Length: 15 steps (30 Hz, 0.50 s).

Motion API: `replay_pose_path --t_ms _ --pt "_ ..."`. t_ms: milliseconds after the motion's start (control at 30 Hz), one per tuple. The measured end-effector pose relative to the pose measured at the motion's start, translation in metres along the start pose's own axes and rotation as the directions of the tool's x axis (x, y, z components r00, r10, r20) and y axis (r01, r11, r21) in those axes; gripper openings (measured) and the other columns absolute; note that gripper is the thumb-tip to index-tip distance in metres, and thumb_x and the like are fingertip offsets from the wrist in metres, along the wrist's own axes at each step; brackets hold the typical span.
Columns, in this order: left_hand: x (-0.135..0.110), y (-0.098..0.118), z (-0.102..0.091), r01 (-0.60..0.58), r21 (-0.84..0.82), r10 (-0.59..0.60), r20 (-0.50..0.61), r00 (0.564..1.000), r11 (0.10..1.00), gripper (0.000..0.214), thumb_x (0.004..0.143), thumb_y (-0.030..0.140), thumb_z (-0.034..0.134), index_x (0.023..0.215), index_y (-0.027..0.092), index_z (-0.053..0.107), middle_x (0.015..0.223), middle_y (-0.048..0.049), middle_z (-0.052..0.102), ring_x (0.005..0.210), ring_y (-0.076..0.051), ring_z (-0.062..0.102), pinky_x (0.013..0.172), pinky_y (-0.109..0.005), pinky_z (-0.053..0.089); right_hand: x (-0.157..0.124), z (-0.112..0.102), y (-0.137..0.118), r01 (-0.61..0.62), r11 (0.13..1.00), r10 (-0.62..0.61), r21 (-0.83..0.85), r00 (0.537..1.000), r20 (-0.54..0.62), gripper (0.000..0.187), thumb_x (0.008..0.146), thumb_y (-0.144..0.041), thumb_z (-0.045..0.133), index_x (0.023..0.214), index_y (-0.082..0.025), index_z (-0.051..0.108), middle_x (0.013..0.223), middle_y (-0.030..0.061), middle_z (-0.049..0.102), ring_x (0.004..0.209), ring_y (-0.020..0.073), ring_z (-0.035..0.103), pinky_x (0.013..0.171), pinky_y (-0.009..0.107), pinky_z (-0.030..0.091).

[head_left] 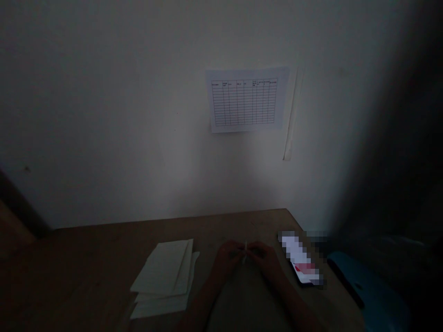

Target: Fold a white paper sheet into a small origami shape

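The scene is very dim. My left hand [228, 256] and my right hand [265, 256] meet over the wooden table [104, 249], fingers pinched together on a small pale strip [245, 251] that stands up between them. What the strip is I cannot make out. A pale sheet seems to lie under my forearms near the table's front edge. A stack of white folded papers [166, 276] lies just left of my left hand.
A phone with a lit screen [300, 258] lies right of my right hand. A blue object [367, 290] sits further right at the table's edge. A printed table sheet [246, 100] hangs on the white wall behind.
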<state>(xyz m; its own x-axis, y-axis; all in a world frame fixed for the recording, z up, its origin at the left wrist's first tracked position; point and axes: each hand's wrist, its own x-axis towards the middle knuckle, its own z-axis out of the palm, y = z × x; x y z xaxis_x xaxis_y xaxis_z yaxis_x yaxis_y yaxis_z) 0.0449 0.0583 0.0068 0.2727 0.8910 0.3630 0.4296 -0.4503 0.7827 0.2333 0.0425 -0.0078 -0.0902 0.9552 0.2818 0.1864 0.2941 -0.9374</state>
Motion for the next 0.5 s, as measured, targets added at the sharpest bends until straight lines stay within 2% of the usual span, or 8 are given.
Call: replay_pose_path --t_ms 300,500 --pt "-0.0003 -0.0008 -0.0006 0.002 0.005 -0.002 0.009 1.0 1.0 0.02 0.081 0.041 0.068 0.092 0.025 0.073 0.099 -0.0046 0.074 0.098 -0.022 0.067 0.092 -0.037 0.05 0.0006 0.0014 -0.0003 -0.019 0.998 0.018 -0.052 1.0 -0.023 0.033 0.081 -0.053 0.066 0.093 -0.023 0.073 0.098 0.0082 0.074 0.094 0.0256 0.068 0.086 0.038 0.052" --pt "-0.0007 0.0001 0.0003 0.032 0.03 -0.033 0.024 0.999 0.999 0.016 0.082 0.037 0.065 0.091 0.025 0.071 0.099 -0.0037 0.074 0.097 -0.021 0.067 0.09 -0.033 0.051 0.0003 0.0003 0.0027 0.033 0.995 -0.036 -0.099 0.999 -0.03 0.026 0.081 -0.046 0.068 0.091 -0.023 0.072 0.096 0.0067 0.073 0.092 0.0241 0.067 0.085 0.037 0.051"
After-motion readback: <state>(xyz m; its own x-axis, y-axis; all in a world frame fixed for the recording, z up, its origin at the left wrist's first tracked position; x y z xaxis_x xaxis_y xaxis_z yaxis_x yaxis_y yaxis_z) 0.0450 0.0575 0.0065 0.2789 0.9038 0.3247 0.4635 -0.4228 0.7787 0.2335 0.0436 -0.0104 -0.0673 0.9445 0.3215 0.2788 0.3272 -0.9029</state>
